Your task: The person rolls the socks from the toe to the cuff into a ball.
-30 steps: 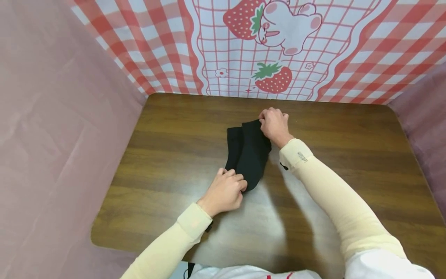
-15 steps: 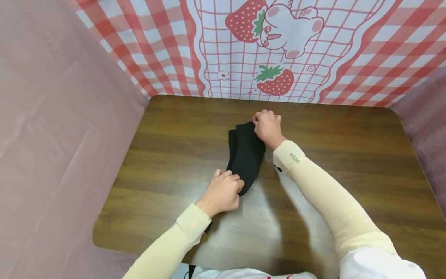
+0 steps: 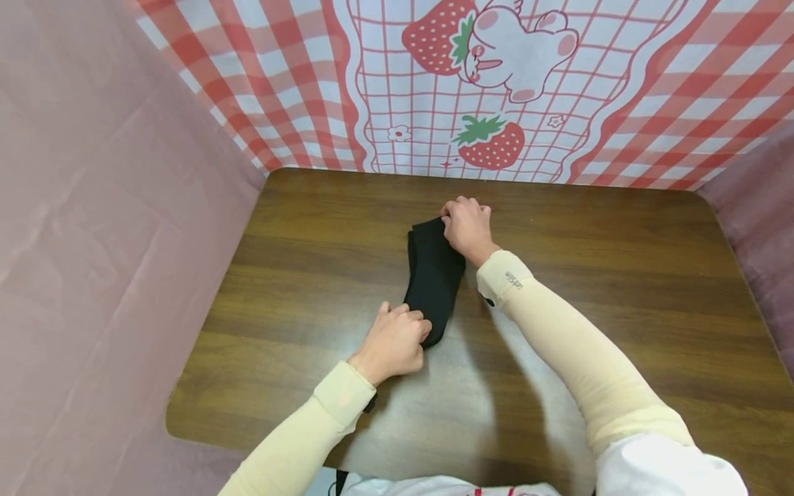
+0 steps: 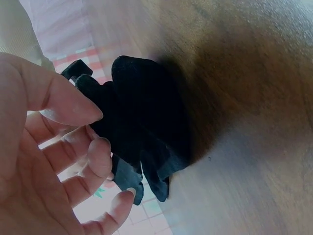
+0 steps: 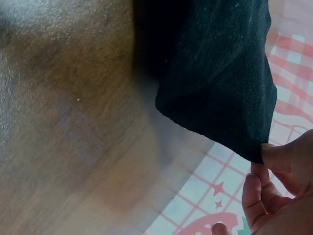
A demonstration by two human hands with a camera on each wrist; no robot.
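Fingers (image 5: 253,195) pinch black socks (image 3: 435,275) over wooden table (image 3: 633,269), red-checked cloth (image 3: 273,83) behind.

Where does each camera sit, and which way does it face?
Head: worn on the head, looking forward and down at black socks and the table; left hand, right hand and sleeves show.
Left wrist: worn there, looking at the socks; the left hand close up.
Right wrist: worn there, looking at the socks' edge; the right hand shows, lower right.
Both wrist views share socks, table and checked cloth.
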